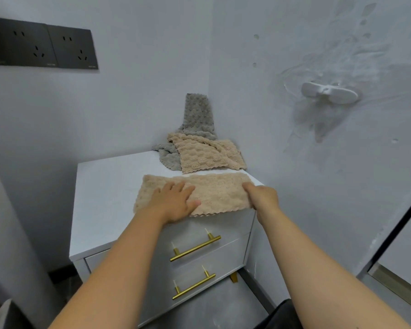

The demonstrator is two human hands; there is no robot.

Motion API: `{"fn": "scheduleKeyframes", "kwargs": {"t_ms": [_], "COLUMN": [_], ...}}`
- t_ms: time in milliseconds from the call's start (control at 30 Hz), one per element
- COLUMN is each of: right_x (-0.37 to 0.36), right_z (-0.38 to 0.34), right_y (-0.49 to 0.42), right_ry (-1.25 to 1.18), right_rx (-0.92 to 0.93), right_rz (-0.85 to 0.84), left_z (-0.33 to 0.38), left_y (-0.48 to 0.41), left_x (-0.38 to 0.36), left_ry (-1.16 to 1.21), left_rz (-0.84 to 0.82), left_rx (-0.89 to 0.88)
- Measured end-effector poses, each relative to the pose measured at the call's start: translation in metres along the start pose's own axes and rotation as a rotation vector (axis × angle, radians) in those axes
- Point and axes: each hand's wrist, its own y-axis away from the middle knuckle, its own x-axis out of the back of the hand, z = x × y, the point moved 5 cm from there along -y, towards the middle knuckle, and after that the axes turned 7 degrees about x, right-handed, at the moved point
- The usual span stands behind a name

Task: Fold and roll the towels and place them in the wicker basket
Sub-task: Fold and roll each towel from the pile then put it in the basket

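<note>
The left hand point(176, 200) lies flat, pressing the towel point(223, 193); the right hand point(262, 195) grips its 3 o'clock end. Best roll tightly from there toward 9 o'clock, edges aligned.

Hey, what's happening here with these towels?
A person is working on the front towel, a beige one laid out as a long strip on a white cabinet. The left hand presses flat on it while the right hand holds its right end, seemingly ready to fold or roll it. Behind, a second towel, also beige, and a grey towel lie loosely in the corner. No basket is in view.
</note>
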Motion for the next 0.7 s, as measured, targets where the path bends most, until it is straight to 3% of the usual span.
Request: {"fn": "scheduleKeyframes", "kwargs": {"t_ms": [67, 200, 267, 333, 533, 600, 700], "right_x": [0.002, -0.001, -0.002, 0.000, 0.002, 0.003, 0.011], "right_z": [-0.018, -0.046, -0.059, -0.070, -0.079, -0.079, -0.083], "right_y": [0.001, 0.015, 0.022, 0.028, 0.036, 0.036, 0.029], "right_ry": [-0.061, -0.401, -0.445, -0.360, -0.173, -0.142, 0.147], "right_rx": [0.109, 0.086, 0.114, 0.183, 0.308, 0.316, 0.428], "right_rz": [-0.003, -0.224, -0.334, -0.398, -0.448, -0.406, -0.226], "left_z": [0.003, 0.012, 0.012, 0.014, 0.035, 0.036, 0.036], "left_y": [0.001, 0.015, 0.014, 0.014, 0.020, 0.016, 0.013], "left_x": [0.022, 0.042, 0.045, 0.045, 0.036, 0.032, 0.032], "left_ry": [0.072, 0.594, 0.670, 0.776, 1.231, 1.349, 1.445], "left_rz": [-0.011, -0.124, 0.010, 0.093, -0.200, -0.175, -0.128], "left_rx": [-0.034, -0.034, -0.025, -0.052, -0.190, -0.170, -0.150]}}
